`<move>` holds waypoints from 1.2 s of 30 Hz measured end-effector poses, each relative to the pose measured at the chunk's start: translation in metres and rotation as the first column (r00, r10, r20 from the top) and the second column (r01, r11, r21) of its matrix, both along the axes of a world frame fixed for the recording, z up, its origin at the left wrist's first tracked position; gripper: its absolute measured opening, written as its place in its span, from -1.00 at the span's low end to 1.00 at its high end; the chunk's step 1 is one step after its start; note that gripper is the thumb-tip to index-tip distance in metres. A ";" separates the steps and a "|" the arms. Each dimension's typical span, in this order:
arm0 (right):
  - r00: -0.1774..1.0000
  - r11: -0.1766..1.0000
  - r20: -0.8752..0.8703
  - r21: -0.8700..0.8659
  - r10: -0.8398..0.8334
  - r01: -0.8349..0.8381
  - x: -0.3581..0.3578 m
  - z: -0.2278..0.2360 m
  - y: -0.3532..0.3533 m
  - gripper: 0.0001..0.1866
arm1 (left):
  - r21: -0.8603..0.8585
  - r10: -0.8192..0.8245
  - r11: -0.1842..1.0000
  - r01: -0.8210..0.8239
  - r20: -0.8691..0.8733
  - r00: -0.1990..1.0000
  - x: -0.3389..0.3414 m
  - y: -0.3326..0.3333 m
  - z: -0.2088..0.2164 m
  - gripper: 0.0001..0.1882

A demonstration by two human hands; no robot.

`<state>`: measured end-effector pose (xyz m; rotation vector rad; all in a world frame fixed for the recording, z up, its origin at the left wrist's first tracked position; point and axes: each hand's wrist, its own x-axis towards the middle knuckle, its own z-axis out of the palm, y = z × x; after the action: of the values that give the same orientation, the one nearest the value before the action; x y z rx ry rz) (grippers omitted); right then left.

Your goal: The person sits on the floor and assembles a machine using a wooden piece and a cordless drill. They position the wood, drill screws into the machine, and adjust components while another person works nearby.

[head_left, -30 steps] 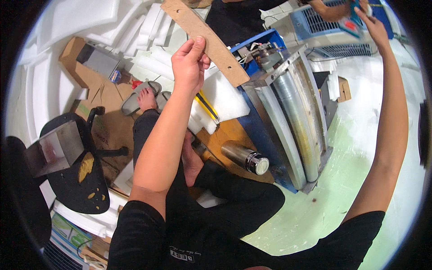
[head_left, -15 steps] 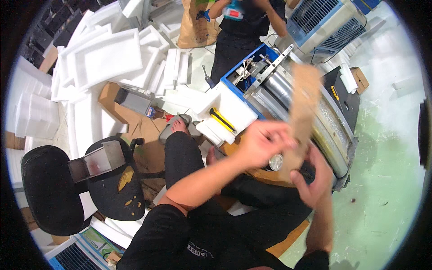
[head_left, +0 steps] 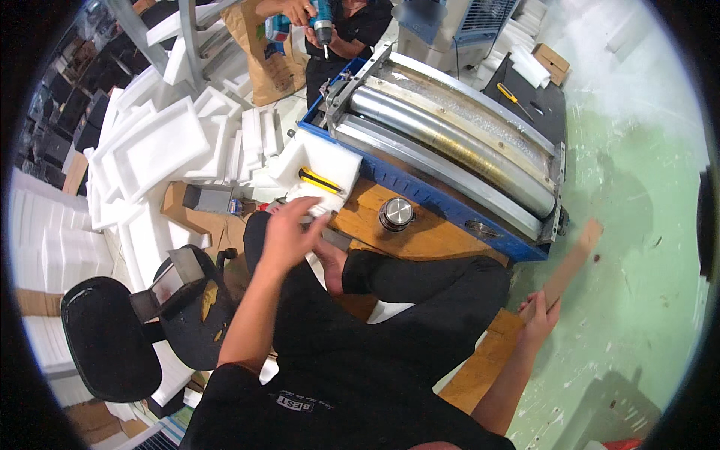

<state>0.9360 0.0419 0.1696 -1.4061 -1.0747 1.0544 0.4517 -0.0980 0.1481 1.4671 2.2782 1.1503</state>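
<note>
My right hand [head_left: 537, 318] grips one end of a flat brown strip [head_left: 568, 270], apparently cardboard, held out over the green floor. With fingers spread and nothing in them, my left hand [head_left: 291, 234] hovers just short of a white foam box [head_left: 346, 159]. A yellow and black utility knife [head_left: 321, 180] lies in that box. To the right of the box, a jar with a shiny metal lid [head_left: 397, 213] stands on a wooden board [head_left: 435, 241]. Beyond it is a roller machine with a long metal roller [head_left: 454, 150] in a blue frame [head_left: 420, 196].
Across from me a person holds a teal power drill [head_left: 321, 22]. White foam pieces [head_left: 161, 146] pile up at the left, behind a black office chair [head_left: 111, 337]. Another yellow cutter [head_left: 508, 93] rests on a black panel [head_left: 536, 109] beyond the machine.
My right hand has carried the brown strip right, away from the machine. My left hand has left the strip and moved left. The view has shifted, and the drill now points down.
</note>
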 end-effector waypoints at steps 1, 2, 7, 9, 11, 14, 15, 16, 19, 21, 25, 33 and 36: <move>0.998 0.998 -0.041 -0.048 -0.044 0.042 0.015 -0.009 -0.001 -0.76 | -0.001 0.086 0.996 -0.087 -0.180 0.980 -0.016 -0.018 -0.013 -0.64; 0.992 0.993 -0.076 -0.065 -0.105 0.100 0.028 -0.019 -0.001 -0.77 | -0.065 0.128 0.988 -0.140 -0.163 0.978 -0.030 -0.035 -0.026 -0.63; 0.873 0.925 -0.310 -0.175 -0.377 0.337 0.033 -0.082 0.006 -0.72 | -0.300 0.220 0.904 -0.304 -0.285 0.933 -0.063 -0.074 -0.083 -0.50; 0.808 0.942 -0.485 -0.185 -0.335 0.280 0.015 -0.106 0.006 -0.74 | -0.397 0.190 0.874 -0.280 -0.252 0.949 -0.071 -0.065 -0.096 -0.52; 0.767 0.934 -0.532 -0.200 -0.358 0.297 0.003 -0.116 0.005 -0.73 | -0.527 0.133 0.819 -0.228 -0.211 0.968 -0.085 -0.051 -0.098 -0.53; 0.789 0.928 -0.491 -0.157 -0.369 0.337 -0.005 -0.119 0.005 -0.68 | -0.683 0.178 0.688 -0.246 -0.169 0.969 -0.097 -0.032 -0.093 -0.67; 0.783 0.927 -0.497 -0.185 -0.374 0.326 -0.005 -0.118 0.003 -0.68 | -0.681 0.202 0.672 -0.291 -0.209 0.957 -0.096 -0.029 -0.091 -0.67; 0.789 0.935 -0.503 -0.161 -0.353 0.316 -0.004 -0.118 0.004 -0.69 | -0.672 0.224 0.660 -0.336 -0.250 0.942 -0.096 -0.024 -0.087 -0.68; 0.825 0.954 -0.480 -0.117 -0.299 0.278 -0.002 -0.119 0.003 -0.70 | -0.710 0.232 0.616 -0.340 -0.248 0.940 -0.085 -0.015 -0.077 -0.58; 0.840 0.955 -0.456 -0.110 -0.295 0.276 -0.001 -0.121 0.002 -0.70 | -0.690 0.221 0.636 -0.345 -0.265 0.939 -0.080 -0.010 -0.070 -0.57; 0.863 0.964 -0.430 -0.083 -0.264 0.253 -0.002 -0.123 0.002 -0.72 | -0.682 0.259 0.633 -0.367 -0.261 0.930 -0.081 -0.002 -0.061 -0.57; 0.872 0.962 -0.407 -0.081 -0.271 0.261 -0.005 -0.119 0.002 -0.72 | -0.660 0.275 0.650 -0.378 -0.259 0.926 -0.088 -0.001 -0.069 -0.53; 0.873 0.954 -0.387 -0.087 -0.296 0.285 -0.005 -0.118 0.002 -0.72 | -0.633 0.257 0.669 -0.389 -0.294 0.921 -0.089 -0.002 -0.073 -0.57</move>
<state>0.9309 0.0440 0.0519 -1.2548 -0.5341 1.0729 0.3626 -0.1002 0.0749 0.9081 2.7253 0.1284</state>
